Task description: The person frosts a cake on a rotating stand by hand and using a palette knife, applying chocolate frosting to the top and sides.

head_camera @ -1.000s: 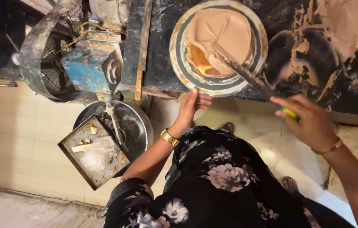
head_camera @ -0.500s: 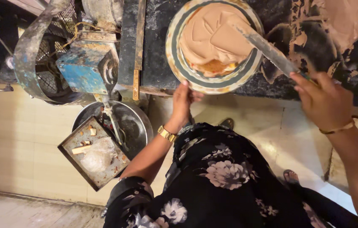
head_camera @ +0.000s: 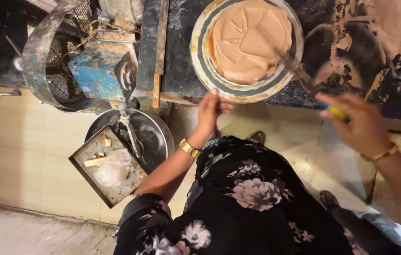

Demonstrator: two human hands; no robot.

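A round cake covered in light brown cream [head_camera: 250,40] sits on a striped round board [head_camera: 200,56] on a dark, smeared counter. My left hand [head_camera: 209,115] touches the board's near rim with its fingertips. My right hand [head_camera: 358,125] grips a long palette knife [head_camera: 299,71] by its handle. The blade is blurred and reaches up to the cake's right side. Both wrists wear gold bangles.
A blue and grey machine [head_camera: 99,71] with a wire guard stands left of the counter. Below it a steel bowl [head_camera: 158,137] holds a square tray [head_camera: 108,165] with scraps. My black floral dress fills the lower middle, above a tiled floor [head_camera: 21,156].
The knife swung from the cake's top to its right side as my right hand moved down. The orange patch on the cake is now covered. The left hand stays at the board's rim.
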